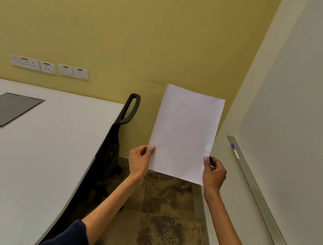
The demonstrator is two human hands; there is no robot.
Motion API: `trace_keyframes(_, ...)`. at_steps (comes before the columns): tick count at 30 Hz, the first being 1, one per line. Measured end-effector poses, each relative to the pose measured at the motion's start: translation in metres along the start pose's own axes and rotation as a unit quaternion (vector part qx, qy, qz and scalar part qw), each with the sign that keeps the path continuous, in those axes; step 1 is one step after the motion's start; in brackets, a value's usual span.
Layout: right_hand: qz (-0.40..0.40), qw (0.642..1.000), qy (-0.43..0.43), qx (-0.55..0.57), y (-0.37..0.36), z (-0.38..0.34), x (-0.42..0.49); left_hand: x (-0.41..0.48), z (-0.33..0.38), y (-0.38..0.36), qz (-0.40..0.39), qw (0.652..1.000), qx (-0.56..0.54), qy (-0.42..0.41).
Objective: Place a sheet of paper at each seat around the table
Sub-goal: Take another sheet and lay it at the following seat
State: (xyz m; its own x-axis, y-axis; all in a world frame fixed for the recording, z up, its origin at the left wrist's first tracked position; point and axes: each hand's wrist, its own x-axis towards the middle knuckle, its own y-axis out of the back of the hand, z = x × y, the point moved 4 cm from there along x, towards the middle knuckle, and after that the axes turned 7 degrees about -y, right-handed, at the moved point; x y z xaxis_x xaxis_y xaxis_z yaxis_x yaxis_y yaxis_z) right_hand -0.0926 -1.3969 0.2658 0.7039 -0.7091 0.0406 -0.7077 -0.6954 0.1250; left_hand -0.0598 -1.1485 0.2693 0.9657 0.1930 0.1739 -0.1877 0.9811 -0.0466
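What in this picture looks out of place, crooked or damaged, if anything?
Nothing stands out. The sheet of paper is flat and uncreased, held upright over the floor by the left hand and right hand. The chair is tucked against the table.

Mustard-yellow wall (120, 18) fills upper frame, white socket row (48, 67) mid-left. White whiteboard (310, 105) at right, metal tray (260, 202) with marker (235, 151). Mottled brown floor (162, 219) bottom centre. Black chair (121, 128) centre.
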Motion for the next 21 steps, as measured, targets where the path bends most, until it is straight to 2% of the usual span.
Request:
trace_keyframes(7,-0.068,0.997,-0.016,0.015,-0.116,-0.001,0.085,0.105,-0.033,0.001,0.060,0.997,0.042,0.011)
trace_keyframes(21,-0.207,0.978,0.020,-0.006,-0.336,-0.032,0.292,0.326,-0.074,-0.043,0.194,0.979,0.070,-0.002)
